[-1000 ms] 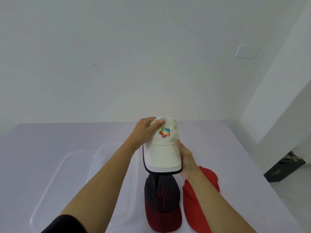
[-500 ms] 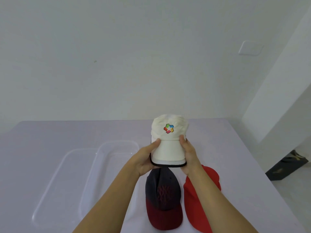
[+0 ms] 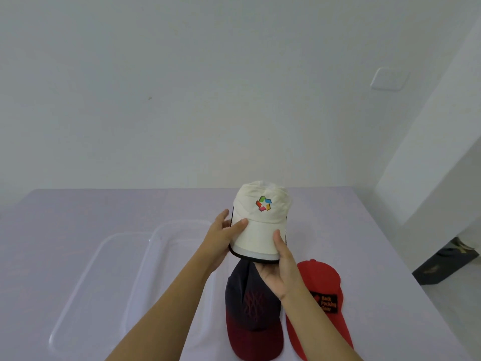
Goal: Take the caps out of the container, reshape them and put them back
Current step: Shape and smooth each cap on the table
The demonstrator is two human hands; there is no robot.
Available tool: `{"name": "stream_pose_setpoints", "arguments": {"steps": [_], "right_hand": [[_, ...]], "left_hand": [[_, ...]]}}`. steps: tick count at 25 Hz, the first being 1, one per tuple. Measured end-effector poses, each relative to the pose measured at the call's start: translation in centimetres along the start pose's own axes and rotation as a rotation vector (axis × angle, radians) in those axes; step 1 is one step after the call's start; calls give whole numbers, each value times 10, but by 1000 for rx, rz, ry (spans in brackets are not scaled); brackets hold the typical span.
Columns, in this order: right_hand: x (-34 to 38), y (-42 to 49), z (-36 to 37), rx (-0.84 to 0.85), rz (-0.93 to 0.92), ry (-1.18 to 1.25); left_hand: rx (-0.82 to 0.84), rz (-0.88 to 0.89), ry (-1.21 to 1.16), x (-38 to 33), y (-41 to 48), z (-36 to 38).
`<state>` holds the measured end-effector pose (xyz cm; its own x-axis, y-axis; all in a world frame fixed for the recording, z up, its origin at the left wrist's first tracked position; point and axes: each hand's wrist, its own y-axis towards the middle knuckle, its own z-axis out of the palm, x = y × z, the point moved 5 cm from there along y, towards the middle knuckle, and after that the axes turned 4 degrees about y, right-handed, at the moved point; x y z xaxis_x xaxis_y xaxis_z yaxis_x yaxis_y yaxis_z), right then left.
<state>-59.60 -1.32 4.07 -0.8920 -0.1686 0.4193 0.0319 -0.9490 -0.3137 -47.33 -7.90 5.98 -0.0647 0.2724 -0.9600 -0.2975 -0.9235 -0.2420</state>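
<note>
Between the thumbs of both hands, raised off the table, we see the white cap, brim toward the camera. Its left brim edge is pinched by the left hand, thumb on top and the other fingers spread loosely beside and under it. The right hand pinches the right edge, thumb on top, fingers curled beneath. We judge this two-sided hold is for bending the brim into a curve and squaring the crown: the reshape step, with the put-back not yet done. The cap is cream-white soft fabric with dark piping round the brim, a pale band along the front edge and a multicolour logo on the front panel. Its crown stands fairly round, with a few creases near the top. Under the right hand's fingers a navy cap with a maroon brim lies flat; just right of that wrist lies a red cap with a black patch. Left of the left fingers, apart, sits the clear plastic container; all three caps we see are outside it.
</note>
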Motion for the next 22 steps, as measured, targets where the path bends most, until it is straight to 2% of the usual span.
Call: {"name": "stream_pose_setpoints", "arguments": {"steps": [2,3,5,7,10,15,19,22], "right_hand": [[-1,-3,-3,-25,11,13],[-2,-3,-2,-20,19,1],[-3,-4,0,-11,26,-23],[-3,-6,3,-5,22,-23],[-5,-7,10,16,16,-7],[-4,-8,13,0,7,-16],[-4,-10,6,-29,6,-62],[-6,-9,7,-26,8,-97]], "left_hand": [[-107,143,214,-18,3,-11],[-99,217,277,-28,4,-14],[24,290,340,-45,6,-17],[121,313,404,-57,8,-23],[135,324,462,-69,10,-30],[187,323,302,-79,8,-30],[160,338,604,-87,7,-29],[136,326,629,-89,7,-31]]}}
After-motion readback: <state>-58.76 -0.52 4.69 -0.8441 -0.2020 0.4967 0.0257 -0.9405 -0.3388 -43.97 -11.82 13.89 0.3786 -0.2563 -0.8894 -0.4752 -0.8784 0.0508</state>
